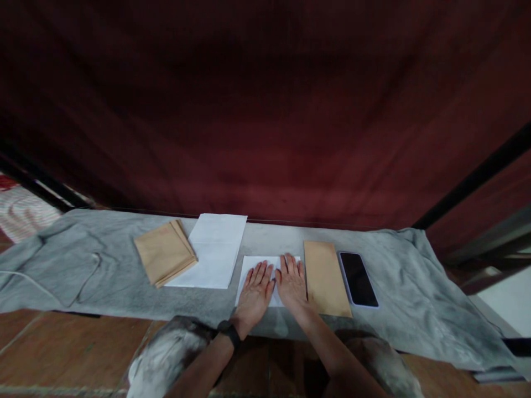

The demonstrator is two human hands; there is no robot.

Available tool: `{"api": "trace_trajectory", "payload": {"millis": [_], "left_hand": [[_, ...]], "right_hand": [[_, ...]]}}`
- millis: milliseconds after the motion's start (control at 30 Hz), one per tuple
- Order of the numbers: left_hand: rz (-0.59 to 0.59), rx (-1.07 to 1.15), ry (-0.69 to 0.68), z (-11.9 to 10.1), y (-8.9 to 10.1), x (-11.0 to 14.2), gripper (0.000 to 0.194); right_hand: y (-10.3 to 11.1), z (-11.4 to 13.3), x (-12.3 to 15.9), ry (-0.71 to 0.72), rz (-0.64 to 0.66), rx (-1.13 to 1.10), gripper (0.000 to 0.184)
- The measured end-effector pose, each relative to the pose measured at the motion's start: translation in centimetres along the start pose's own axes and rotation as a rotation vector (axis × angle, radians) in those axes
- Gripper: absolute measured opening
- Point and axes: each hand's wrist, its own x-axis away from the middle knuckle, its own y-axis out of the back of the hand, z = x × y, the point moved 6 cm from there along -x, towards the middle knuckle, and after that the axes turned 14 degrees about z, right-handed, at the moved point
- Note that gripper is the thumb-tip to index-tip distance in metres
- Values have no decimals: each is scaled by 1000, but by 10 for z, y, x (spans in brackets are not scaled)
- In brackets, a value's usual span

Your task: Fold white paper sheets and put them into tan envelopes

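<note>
A sheet of white paper [271, 261], which looks folded, lies on the grey cloth in front of me. My left hand [257, 290] rests flat on its left half, fingers stretched forward. On its right half my right hand [291, 283] lies flat too, fingers extended and the thumbs close together. Both palms hide much of the sheet. Just right of my right hand is a brown paper envelope [326, 276], lying lengthwise away from me.
A grey cloth [120, 301] covers the bench. Leftward lie a stack of white paper [218, 249] and, overlapping it, several brown envelopes [164, 251]. A phone [360, 279] lies right of the single envelope. A white cable [37, 282] crosses the left end. Behind hangs a dark red curtain [274, 138].
</note>
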Motion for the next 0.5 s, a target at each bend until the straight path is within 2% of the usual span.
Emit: {"api": "trace_trajectory", "payload": {"millis": [67, 133, 367, 500], "left_hand": [[-12, -11, 11, -5, -2, -5, 50], [-30, -12, 24, -1, -2, -5, 50], [-86, 10, 136, 39, 6, 5, 56], [-125, 20, 228, 36, -1, 15, 57]], "right_hand": [[-3, 1, 0, 27, 23, 2, 52], [-6, 1, 1, 40, 26, 4, 53], [-7, -2, 4, -38, -74, 24, 58], [-5, 0, 6, -42, -113, 16, 57]]}}
